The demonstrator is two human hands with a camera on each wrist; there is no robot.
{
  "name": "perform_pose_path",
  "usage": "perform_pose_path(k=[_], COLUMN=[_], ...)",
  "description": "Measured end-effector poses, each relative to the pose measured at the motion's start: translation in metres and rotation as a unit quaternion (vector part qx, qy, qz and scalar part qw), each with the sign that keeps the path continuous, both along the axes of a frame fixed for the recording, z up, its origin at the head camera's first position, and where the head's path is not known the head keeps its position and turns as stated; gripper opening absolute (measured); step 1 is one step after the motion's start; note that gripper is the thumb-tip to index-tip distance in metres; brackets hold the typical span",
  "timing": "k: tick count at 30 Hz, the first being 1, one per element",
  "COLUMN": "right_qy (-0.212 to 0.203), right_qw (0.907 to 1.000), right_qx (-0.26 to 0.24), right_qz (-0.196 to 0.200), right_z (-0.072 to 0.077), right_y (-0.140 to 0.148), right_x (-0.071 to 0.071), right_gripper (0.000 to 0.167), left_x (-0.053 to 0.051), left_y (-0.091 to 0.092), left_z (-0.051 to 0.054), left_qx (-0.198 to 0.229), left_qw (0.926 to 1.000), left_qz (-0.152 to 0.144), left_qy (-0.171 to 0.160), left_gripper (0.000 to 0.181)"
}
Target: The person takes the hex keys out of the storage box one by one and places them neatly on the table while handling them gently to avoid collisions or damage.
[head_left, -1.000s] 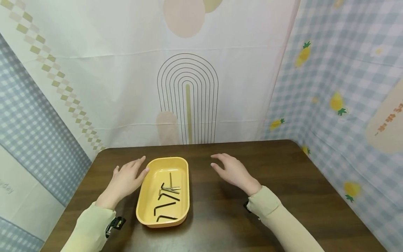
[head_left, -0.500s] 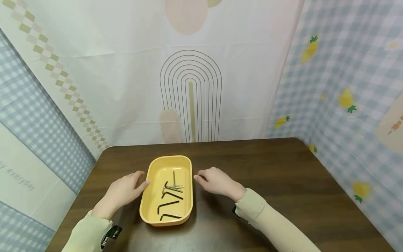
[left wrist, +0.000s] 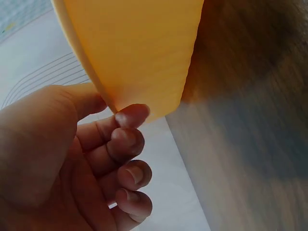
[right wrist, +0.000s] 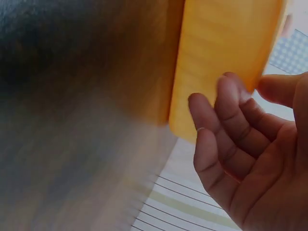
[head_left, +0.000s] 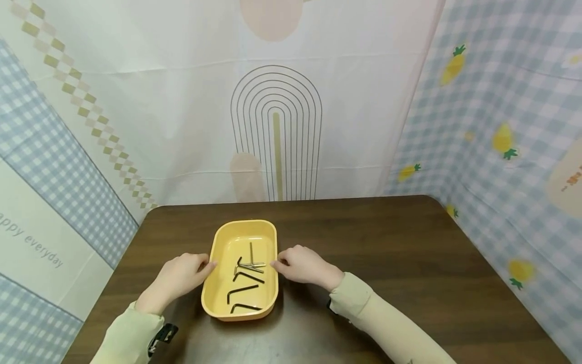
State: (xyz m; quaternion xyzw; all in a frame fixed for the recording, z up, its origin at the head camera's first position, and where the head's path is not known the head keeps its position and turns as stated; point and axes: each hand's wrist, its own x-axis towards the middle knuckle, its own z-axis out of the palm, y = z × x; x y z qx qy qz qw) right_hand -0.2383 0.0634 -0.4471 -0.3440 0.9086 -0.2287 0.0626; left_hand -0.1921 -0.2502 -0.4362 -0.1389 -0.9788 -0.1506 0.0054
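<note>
A yellow plastic tray (head_left: 218,298) stands on the table, left of the middle in the head view. Inside lie several hex keys (head_left: 243,289), black and L-shaped, with a few silver ones crossing near the centre. My left hand (head_left: 179,275) pinches the tray's left rim, thumb over the edge and curled fingers (left wrist: 132,115) against the outer wall. On the opposite side my right hand (head_left: 303,265) grips the right rim, its thumb over the edge. In the right wrist view the fingers (right wrist: 226,103) lie bent along the outer wall. The tray's underside is hidden.
The dark wooden table (head_left: 386,263) extends to the right of the tray. Behind it hangs a pale printed curtain (head_left: 191,111). Blue checked cloth (head_left: 477,151) closes off the right side, and similar cloth (head_left: 59,146) the left.
My right hand has come in from the right to the tray's right rim. The left hand has lowered slightly and closed on the left rim. The hex keys keep their arrangement.
</note>
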Motion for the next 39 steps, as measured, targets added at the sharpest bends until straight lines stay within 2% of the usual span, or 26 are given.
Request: perform_pose_path(k=[7, 16, 25, 29, 34, 39], right_qy=[-0.015, -0.010, -0.026, -0.009, 0.017, 0.044], right_qw=[0.9998, 0.9995, 0.9995, 0.9999, 0.9998, 0.9990], right_qx=[-0.014, -0.031, -0.016, -0.004, 0.012, 0.000], right_qz=[-0.002, -0.005, -0.012, -0.008, 0.000, 0.001], right_z=[-0.005, -0.005, -0.009, -0.008, 0.004, 0.029], right_y=[-0.003, -0.008, -0.004, -0.004, -0.004, -0.006], right_x=[0.001, -0.004, 0.002, 0.002, -0.004, -0.012], right_gripper=[0.039, 0.040, 0.041, 0.040, 0.038, 0.036], left_x=[-0.001, -0.005, 0.000, 0.000, -0.001, -0.001], left_y=[-0.001, -0.007, 0.000, 0.001, 0.000, -0.001], left_z=[-0.005, -0.001, -0.014, -0.018, -0.020, -0.020], left_qx=[-0.001, 0.009, 0.000, -0.005, -0.004, 0.000], left_qw=[0.9999, 0.9995, 0.9996, 0.9996, 0.9995, 0.9995], left_qz=[-0.003, 0.003, 0.004, 0.017, 0.028, 0.030], left_qy=[0.012, 0.030, 0.028, 0.023, 0.010, -0.003], left_gripper=[0.037, 0.036, 0.034, 0.032, 0.030, 0.031])
